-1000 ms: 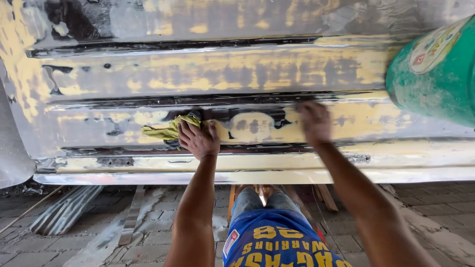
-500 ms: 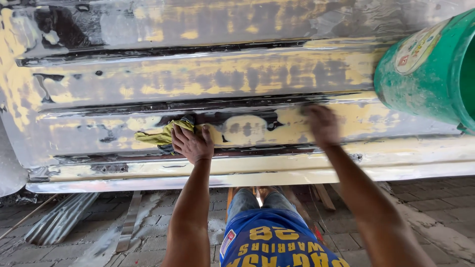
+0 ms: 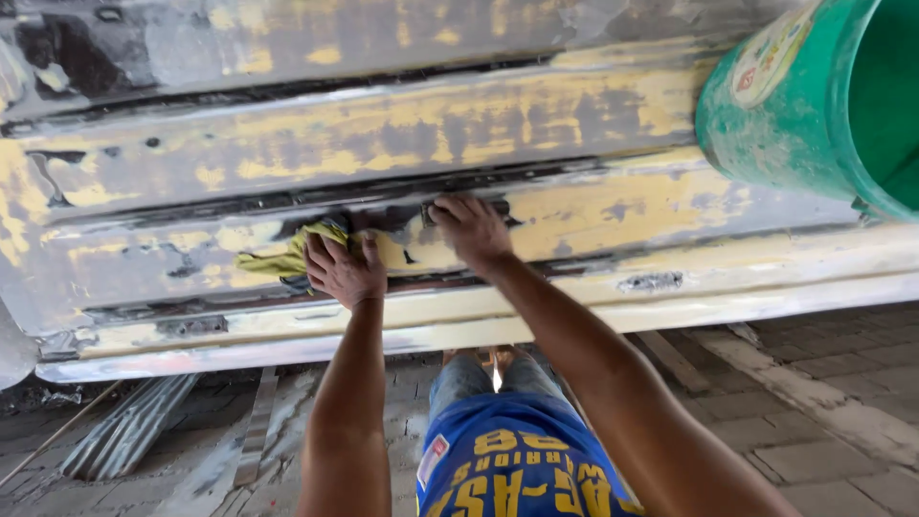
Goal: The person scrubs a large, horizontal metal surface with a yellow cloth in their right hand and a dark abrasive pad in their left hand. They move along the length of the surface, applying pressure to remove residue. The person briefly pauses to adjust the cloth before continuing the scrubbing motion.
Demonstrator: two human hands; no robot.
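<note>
1. We see our left hand point(image 3: 345, 270) pressed flat against a ribbed metal panel point(image 3: 383, 144), palm down and fingers spread, pinning a yellow cloth point(image 3: 287, 257) to the surface rather than closing round it.
2. The cloth is crumpled and lies on the lower rib of the panel; most of it sticks out to the left of the hand, and the rest is hidden beneath the fingers.
3. Our right hand point(image 3: 471, 230) rests just beside the left one, on the same rib, knuckles up and fingers curled down onto the metal. A small dark thing shows at its fingertips, but we cannot tell what it is, nor whether the hand grips it.
4. The panel is worn: patches of pale yellow filler or paint sit over grey bare metal, with dark streaks along the grooves.
5. A green bucket point(image 3: 766, 115) stands at the upper right, well apart from both hands. It has a light round label on its wall, and we look partly into its mouth; the inside shows only green wall, and we cannot tell whether anything lies in it.
6. Below the panel we see paving bricks point(image 3: 823, 412), and a strip of corrugated sheet point(image 3: 129, 431) lying on the ground at the lower left.
</note>
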